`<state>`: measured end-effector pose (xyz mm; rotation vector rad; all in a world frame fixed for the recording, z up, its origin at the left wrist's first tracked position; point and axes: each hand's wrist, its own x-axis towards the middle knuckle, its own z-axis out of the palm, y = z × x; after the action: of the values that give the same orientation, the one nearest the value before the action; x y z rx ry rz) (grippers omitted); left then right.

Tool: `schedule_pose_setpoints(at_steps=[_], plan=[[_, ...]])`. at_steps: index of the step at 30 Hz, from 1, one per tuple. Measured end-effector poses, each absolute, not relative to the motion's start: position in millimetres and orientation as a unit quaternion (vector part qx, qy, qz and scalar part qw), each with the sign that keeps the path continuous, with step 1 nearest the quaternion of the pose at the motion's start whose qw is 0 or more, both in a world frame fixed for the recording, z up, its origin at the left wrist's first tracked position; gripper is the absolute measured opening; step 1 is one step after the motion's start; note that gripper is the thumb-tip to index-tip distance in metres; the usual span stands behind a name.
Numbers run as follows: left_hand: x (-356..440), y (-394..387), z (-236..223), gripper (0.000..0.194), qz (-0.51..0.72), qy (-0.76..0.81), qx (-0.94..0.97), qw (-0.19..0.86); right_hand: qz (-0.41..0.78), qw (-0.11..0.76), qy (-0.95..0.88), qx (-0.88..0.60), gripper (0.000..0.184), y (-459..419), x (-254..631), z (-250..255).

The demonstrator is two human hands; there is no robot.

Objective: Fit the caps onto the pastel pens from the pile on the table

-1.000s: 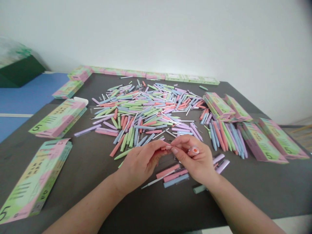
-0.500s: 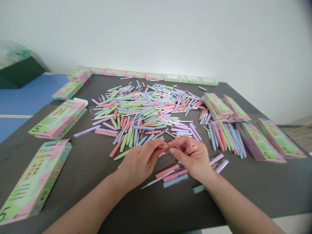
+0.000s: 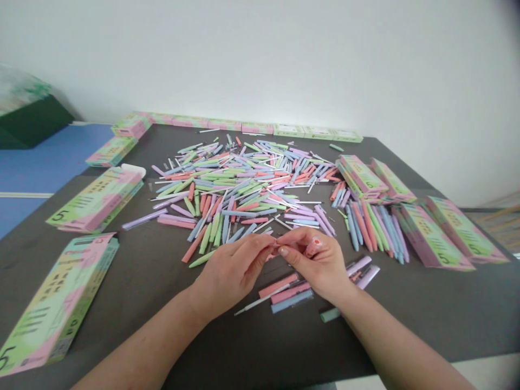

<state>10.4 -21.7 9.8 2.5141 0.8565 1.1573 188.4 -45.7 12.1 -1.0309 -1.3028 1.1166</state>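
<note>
My left hand point(image 3: 231, 268) and my right hand point(image 3: 314, 265) meet fingertip to fingertip above the near side of the table. Both pinch a small pink pen part point(image 3: 275, 244), mostly covered by the fingers. Against the curled fingers of my right hand shows a clear-looking piece with a red-orange spot point(image 3: 316, 245); what it is I cannot tell. Below the hands lie a coral pen barrel point(image 3: 278, 285), a pink barrel point(image 3: 290, 293), a blue barrel point(image 3: 291, 301) and a thin white refill point(image 3: 260, 301). A green barrel point(image 3: 330, 314) and lilac barrels point(image 3: 368, 277) lie by my right wrist.
A wide heap of pastel pen parts and white refills point(image 3: 247, 184) covers the middle of the dark table point(image 3: 162, 336). Pens lie in a row point(image 3: 377, 227) at right. Printed boxes stand left point(image 3: 60, 295), right point(image 3: 439, 235) and along the back point(image 3: 255, 128).
The fingertips have closed further over the small pink part, so less of it shows. My right hand has shifted slightly left; the pens and boxes lie as before.
</note>
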Motion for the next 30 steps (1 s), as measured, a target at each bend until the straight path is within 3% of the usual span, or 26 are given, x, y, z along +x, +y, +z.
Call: schedule_pose_setpoints(at_steps=[9, 15, 23, 30], plan=[[8.2, -22.9, 16.5, 0.011, 0.399, 0.359, 0.831, 0.146, 0.634, 0.535, -0.465, -0.308, 0.021, -44.2, 191.7, 7.5], [7.8, -22.4, 14.9, 0.012, 0.399, 0.362, 0.829, 0.147, 0.592, 0.558, -0.429, -0.392, 0.019, -38.0, 191.3, 16.3], [8.1, -22.1, 14.4, 0.012, 0.396, 0.365, 0.828, 0.154, 0.562, 0.627, -0.372, -0.391, 0.015, -33.5, 197.1, 17.8], [7.8, -21.9, 15.3, 0.012, 0.399, 0.367, 0.826, 0.152, 0.572, 0.615, -0.382, -0.386, 0.016, -37.9, 195.9, 15.5]])
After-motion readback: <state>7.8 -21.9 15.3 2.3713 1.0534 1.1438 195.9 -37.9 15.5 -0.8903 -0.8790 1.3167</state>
